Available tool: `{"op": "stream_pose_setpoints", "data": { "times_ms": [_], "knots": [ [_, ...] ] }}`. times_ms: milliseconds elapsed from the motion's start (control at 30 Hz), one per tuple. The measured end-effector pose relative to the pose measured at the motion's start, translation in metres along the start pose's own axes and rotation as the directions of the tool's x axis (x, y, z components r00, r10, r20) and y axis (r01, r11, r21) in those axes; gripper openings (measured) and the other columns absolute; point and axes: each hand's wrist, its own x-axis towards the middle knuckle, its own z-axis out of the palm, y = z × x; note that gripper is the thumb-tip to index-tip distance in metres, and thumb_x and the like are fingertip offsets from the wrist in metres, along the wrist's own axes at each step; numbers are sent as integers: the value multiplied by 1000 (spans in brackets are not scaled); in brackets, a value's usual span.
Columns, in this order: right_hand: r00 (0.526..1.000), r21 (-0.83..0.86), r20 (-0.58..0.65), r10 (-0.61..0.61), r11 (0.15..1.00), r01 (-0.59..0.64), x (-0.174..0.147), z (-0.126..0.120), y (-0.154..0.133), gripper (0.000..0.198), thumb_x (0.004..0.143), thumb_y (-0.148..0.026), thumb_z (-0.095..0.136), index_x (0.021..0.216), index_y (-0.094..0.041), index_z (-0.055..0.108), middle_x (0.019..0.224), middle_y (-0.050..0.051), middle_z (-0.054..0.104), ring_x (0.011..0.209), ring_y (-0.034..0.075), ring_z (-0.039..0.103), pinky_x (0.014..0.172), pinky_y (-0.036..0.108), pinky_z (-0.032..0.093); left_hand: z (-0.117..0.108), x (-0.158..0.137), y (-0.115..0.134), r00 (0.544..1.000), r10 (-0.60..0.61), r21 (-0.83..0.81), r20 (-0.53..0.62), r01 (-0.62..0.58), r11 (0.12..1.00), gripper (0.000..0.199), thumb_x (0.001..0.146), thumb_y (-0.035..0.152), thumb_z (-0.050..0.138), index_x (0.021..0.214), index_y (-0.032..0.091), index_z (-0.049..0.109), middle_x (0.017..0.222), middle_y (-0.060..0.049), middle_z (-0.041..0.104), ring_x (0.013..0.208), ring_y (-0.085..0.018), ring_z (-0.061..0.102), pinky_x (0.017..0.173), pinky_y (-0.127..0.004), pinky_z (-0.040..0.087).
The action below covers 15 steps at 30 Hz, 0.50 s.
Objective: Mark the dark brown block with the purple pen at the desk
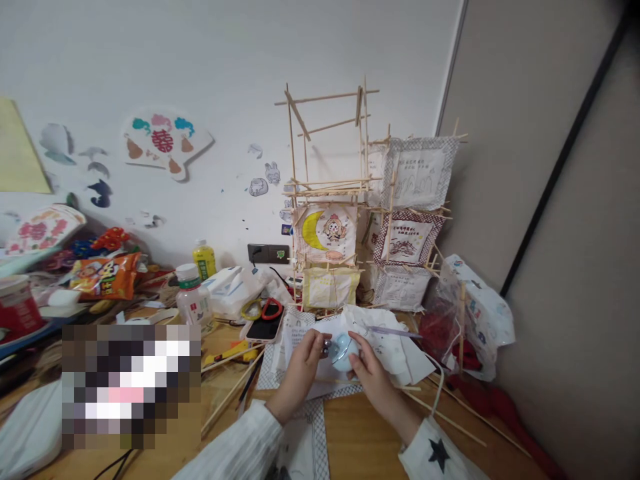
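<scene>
left hand (304,363): fingers curled onto the left edge of the small pale-blue round object (345,351), pinching it; something small and shiny at the fingertips, too small to identify.
right hand (370,375): wrapped around the object's right and lower side, thumb up on its face. Gripping.
object position: held between both hands, just above the printed paper sheets (395,347) on the counter (360,433), centre of view, in front of the stick lantern frame (330,200).
key relation: object sits right of the left hand, left of the right hand; both touch it, neither nearer. Roughly round, no clear long axis.
hold: right hand looks like the main support, left hand works the edge; that's my read.
nearby: thin purple pen or stick (393,331) lying across the paper just beyond the right hand, long axis left-right. Phone (265,327) and loose bamboo sticks (233,387) left of the left hand, apart from it.
</scene>
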Motion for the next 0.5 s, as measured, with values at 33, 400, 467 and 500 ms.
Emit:
{"op": "stream_pose_setpoints", "data": {
  "times_ms": [33, 400, 467, 500],
  "knots": [
    [1000, -3, -4, 3, 1000, -3, 1, 0, 1, 58, 79, -53, 55, 125, -19, 47, 96, 8, 61, 64, 16, 55, 58, 29, 49, 0, 1, -1, 1000, -30, -57, 9, 30, 998, 44, 82, 62, 45, 81, 19, 55, 88, -8, 61, 82, -22, 57, 73, -37, 50],
    [997, 112, 62, 43, 992, -49, 4, -3, 2, 62, 76, -59, 57, 123, -18, 53, 98, 9, 62, 66, 17, 57, 56, 28, 50, 5, 0, -9, 962, -222, -542, 160, 274, 795, 45, 68, 58, 70, 80, 15, 58, 78, -5, 61, 74, -18, 57, 72, -31, 46],
    [994, 95, 100, 37, 994, -46, 2, -1, 3, 60, 77, -58, 57, 123, -19, 53, 101, 9, 62, 67, 16, 57, 56, 28, 50, 8, -2, -7, 958, -214, -585, 190, 286, 759, 41, 70, 54, 71, 79, 15, 59, 76, -4, 60, 72, -18, 57, 71, -31, 46],
    [995, 74, 93, 31, 997, -38, 2, 1, 4, 59, 77, -56, 57, 123, -19, 53, 101, 9, 62, 65, 16, 57, 56, 28, 50, 9, -3, -5, 959, -204, -604, 194, 281, 746, 39, 72, 52, 70, 78, 16, 59, 76, -4, 60, 73, -17, 57, 72, -30, 45]
  ]
}}
